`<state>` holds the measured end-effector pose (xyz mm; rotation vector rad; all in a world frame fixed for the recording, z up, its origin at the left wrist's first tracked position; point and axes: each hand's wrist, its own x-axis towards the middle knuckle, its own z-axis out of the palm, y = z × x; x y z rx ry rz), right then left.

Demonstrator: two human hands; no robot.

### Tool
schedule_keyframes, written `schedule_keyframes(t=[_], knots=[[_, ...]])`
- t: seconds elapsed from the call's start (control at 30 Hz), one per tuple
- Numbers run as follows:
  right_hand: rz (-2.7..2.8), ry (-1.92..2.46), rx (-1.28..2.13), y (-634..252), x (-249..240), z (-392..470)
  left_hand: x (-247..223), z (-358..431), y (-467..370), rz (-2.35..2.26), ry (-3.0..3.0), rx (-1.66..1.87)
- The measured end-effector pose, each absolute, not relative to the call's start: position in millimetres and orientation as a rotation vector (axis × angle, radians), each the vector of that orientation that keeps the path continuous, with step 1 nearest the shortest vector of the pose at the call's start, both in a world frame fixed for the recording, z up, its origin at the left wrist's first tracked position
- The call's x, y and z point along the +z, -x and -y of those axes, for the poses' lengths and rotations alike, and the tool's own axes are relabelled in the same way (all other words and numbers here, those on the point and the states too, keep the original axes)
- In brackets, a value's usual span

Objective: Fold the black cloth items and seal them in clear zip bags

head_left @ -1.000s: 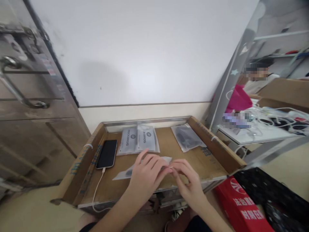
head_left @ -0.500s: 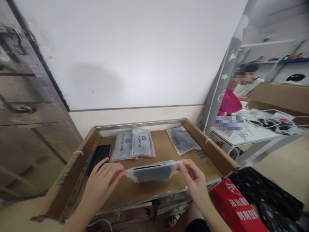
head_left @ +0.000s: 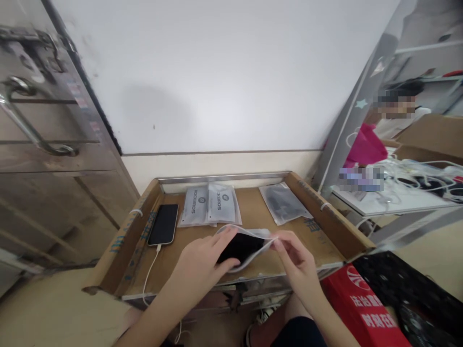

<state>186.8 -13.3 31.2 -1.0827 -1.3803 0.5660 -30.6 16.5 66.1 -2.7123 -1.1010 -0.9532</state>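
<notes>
While the right hand (head_left: 294,255) pinches one edge of a clear plastic pouch (head_left: 243,247) above the cardboard-lined worktop (head_left: 253,212), the left hand (head_left: 202,262) grips its open mouth. Fingers (head_left: 223,240) reach inside, against a dark item (head_left: 240,246).

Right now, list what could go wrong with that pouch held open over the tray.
1. The left hand reaches into the pouch while the right hand pinches only one edge; that grip could slip.
2. The pouch hangs near the tray's front edge, so its dark contents may drop off.
</notes>
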Motion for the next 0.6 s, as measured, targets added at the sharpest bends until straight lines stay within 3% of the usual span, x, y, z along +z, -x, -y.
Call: schedule_keyframes(t=[0.2,0.3,0.47,0.6], knots=[[1.507,1.040,0.524,-176.8,37.9,19.4,59.1,-17.4,9.7,1.256,2.769,-0.668],[1.521,1.075,0.491,-179.9,38.5,16.6,56.7,-24.4,7.4,1.114,2.836,-0.712],[1.359,1.128,0.501,-197.3,40.8,-8.4,60.7,-38.2,14.7,0.954,2.908,-1.398],[1.218,1.101,0.400,-210.2,52.0,-36.9,66.3,-51.1,23.7,1.313,2.456,-2.122]])
